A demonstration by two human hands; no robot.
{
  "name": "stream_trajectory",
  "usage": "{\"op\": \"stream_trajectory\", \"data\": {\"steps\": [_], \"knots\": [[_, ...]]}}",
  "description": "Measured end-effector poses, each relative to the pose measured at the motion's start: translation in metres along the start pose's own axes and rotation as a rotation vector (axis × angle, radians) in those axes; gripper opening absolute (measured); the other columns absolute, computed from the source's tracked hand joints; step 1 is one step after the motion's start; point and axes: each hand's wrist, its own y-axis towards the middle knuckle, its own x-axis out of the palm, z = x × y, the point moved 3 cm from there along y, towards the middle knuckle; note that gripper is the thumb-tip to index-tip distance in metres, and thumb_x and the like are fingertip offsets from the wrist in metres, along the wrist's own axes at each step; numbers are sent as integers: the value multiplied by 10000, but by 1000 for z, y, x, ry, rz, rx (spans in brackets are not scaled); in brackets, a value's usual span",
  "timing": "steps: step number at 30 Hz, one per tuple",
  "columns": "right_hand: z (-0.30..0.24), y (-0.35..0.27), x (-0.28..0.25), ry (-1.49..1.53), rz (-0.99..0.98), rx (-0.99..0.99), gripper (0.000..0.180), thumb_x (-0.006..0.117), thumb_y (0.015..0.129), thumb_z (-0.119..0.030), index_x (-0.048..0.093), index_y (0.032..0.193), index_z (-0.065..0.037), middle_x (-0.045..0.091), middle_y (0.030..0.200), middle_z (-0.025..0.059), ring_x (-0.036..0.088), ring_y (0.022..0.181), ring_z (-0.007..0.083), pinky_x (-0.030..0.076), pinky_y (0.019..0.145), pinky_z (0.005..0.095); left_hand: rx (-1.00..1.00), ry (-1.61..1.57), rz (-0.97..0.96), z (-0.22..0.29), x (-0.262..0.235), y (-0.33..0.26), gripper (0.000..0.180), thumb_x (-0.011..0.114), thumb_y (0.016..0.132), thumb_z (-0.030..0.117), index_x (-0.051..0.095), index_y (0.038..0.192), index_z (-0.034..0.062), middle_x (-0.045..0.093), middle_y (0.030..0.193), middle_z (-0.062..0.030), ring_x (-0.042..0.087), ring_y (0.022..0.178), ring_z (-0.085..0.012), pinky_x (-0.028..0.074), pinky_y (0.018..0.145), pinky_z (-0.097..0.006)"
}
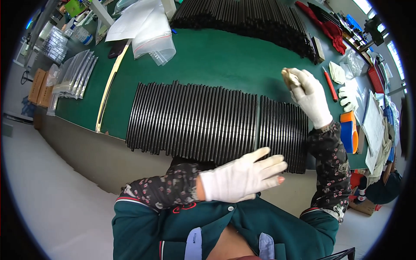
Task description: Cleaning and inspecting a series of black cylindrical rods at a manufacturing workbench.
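Note:
Many thin black rods (193, 117) lie side by side in a row on the green table mat, with a narrow gap toward the right of the row. My left hand (242, 177), in a white glove, is at the row's near edge with its fingers stretched out and apart; one fingertip shows bare. My right hand (310, 97), also gloved, is above the row's far right corner. Its fingers are closed on a small crumpled off-white cloth (291, 79) with brownish stains.
A large pile of black rods (242, 15) lies at the back, a wooden block (318, 50) at its end. On the right are a red-handled tool (330, 84), a white glove (348, 99) and an orange-and-blue tape roll (349, 132). Plastic bags (76, 73) and a wooden strip (110, 86) lie left.

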Motion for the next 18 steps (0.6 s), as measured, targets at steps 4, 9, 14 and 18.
{"op": "stream_trajectory", "data": {"steps": [4, 9, 14, 18], "knots": [[6, -24, -18, 1, -17, 84, 235, 586, 862, -82, 612, 1095, -65, 577, 842, 125, 600, 773, 314, 484, 681, 353, -40, 22, 72, -5, 26, 37, 734, 738, 709, 363, 470, 1311, 39, 406, 1399, -165, 349, 1342, -309, 276, 1109, -472], [10, -46, -34, -65, -86, 154, 214, 608, 848, -63, 620, 1062, -67, 577, 832, 111, 592, 755, 307, 490, 677, 358, -166, -28, 10, -12, 22, 23, 712, 770, 671, 354, 531, 1254, 20, 438, 1355, -181, 377, 1312, -310, 293, 1092, -454], [-58, -46, -4, 119, -262, -309, 160, 606, 784, -117, 633, 942, -115, 630, 797, 73, 619, 710, 269, 517, 640, 371, -68, -20, 4, -5, 19, 16, 757, 734, 711, 368, 457, 1327, 27, 427, 1401, -143, 375, 1327, -288, 281, 1095, -471], [-83, -54, 37, 203, -600, -564, 104, 555, 795, -131, 616, 879, -128, 596, 768, 63, 612, 697, 246, 514, 602, 369, -209, -360, -41, -10, 46, 17, 757, 752, 697, 346, 473, 1338, 56, 417, 1414, -129, 359, 1336, -263, 245, 1135, -427]]}}
